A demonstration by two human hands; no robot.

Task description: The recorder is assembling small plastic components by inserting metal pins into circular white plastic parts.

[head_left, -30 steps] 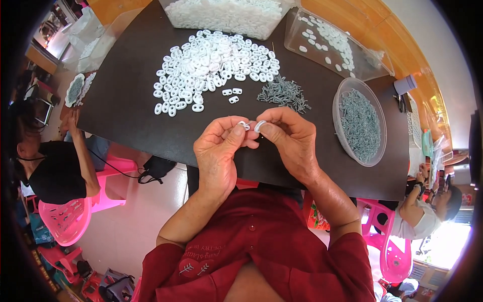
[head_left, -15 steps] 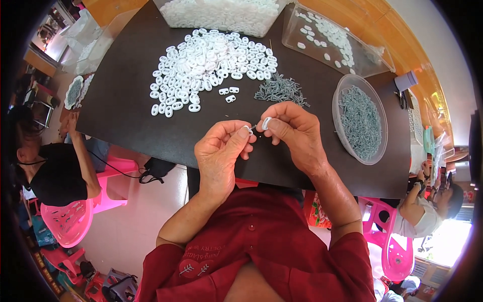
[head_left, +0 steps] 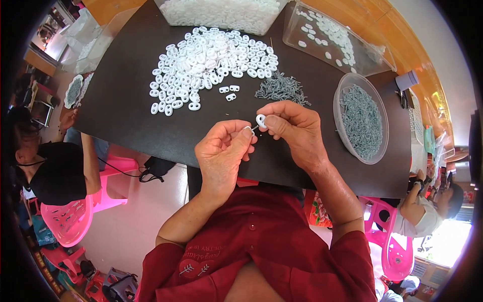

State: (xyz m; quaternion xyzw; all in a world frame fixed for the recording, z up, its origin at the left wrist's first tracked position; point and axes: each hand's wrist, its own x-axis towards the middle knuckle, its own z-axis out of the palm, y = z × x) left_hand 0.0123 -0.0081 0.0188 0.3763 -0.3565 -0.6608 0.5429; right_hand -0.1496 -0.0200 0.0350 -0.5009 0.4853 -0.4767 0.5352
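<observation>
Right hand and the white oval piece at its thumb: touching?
Touching. The head view shows the right hand pinching the white oval piece, thumb over the piece's right side.

Bright overall, with blown-out glare (head_left: pixel 445 246) at four o'clock; white pieces (head_left: pixel 216 53) near twelve o'clock look washed out; fisheye bows the surface (head_left: pixel 131 121); outlying details soft

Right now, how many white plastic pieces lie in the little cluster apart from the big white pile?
3: the left piece and right piece lie side by side, and the lower piece is just below them, all left of the loose grey screws. None seems hidden.
</observation>
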